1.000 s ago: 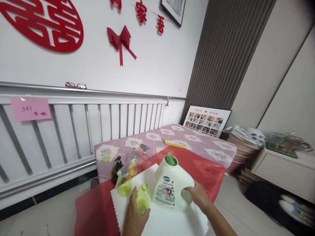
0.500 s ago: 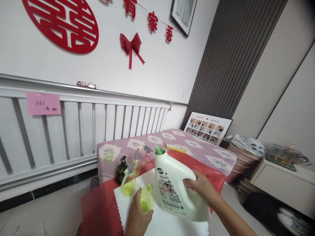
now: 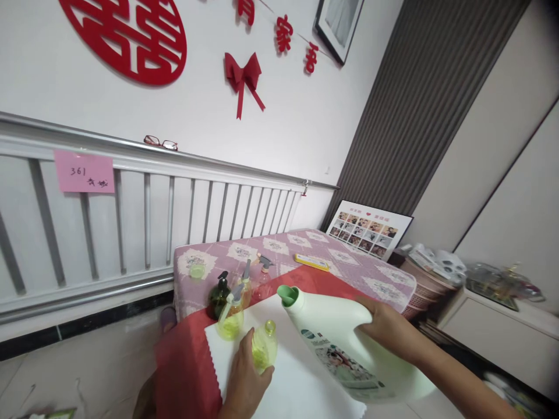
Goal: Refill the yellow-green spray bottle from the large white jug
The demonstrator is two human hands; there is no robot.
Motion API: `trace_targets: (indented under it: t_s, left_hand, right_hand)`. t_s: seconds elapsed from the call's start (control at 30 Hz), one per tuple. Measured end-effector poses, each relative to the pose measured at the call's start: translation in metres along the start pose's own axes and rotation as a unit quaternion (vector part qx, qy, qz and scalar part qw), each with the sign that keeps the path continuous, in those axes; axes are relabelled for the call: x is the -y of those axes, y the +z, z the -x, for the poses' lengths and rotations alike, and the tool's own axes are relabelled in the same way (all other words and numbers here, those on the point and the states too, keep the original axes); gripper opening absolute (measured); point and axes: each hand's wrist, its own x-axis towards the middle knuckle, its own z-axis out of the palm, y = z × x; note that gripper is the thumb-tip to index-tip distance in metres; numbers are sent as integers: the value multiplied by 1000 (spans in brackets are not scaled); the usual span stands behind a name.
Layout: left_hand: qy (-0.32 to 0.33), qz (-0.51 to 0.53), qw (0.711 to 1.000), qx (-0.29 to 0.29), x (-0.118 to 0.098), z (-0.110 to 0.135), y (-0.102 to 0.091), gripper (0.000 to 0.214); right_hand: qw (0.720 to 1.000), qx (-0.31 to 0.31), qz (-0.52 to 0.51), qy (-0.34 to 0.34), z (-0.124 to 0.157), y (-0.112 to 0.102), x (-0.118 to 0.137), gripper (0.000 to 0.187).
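My right hand (image 3: 386,326) grips the handle of a large pale green detergent jug (image 3: 345,337), tilted so that its open green spout leans left. Below and left of the spout is a small clear bottle (image 3: 264,348) without a cap, holding yellow-green liquid. Around its side are the fingers of my left hand (image 3: 247,372). The spout and the bottle's mouth are apart, and no stream shows between them. Beside this bottle stand a spray bottle (image 3: 231,320) with similar liquid, a second spray bottle (image 3: 245,288), a pinkish one (image 3: 264,284) and a dark green pump bottle (image 3: 219,298).
A white cloth (image 3: 288,372) lies over a red cloth (image 3: 186,355) on a table with a purple patterned cover (image 3: 297,241). A yellow packet (image 3: 311,262) and a pale green lid (image 3: 197,271) rest on the cover. Behind runs a white radiator (image 3: 157,215).
The jug has tipped from nearly upright towards the left, its base swinging out to the right with my right hand. My left hand still holds the small bottle in about the same place.
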Motion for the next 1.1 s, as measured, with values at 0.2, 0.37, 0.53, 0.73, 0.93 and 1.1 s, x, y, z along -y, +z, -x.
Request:
trace_targets:
  t_s: [0.2,0.37,0.53,0.73,0.93,1.1]
  left_hand:
    - [-4,-6,1000,3,1,0,-1,93]
    - [-8,4,1000,8,-1,0,-2,92]
    - [5,1,1000,5,-2,0,-5,91]
    - [5,-5,1000,12,-2,0,-6,91]
    - [10,16,1000,13,-4,1,-8,94]
    - [10,22,1000,16,-3,0,-7,96]
  right_hand:
    - [997,41,61,-11,0,0,-6,29]
    - [989,69,129,-12,2,-1,4,28]
    - [984,83,156,-8,1,-2,9,24]
    - [984,81,159,-12,-2,-2,6,27]
    - [982,84,170,-20,-7,-5,13,28]
    - [976,81,200,-21,-7,-10,24,29]
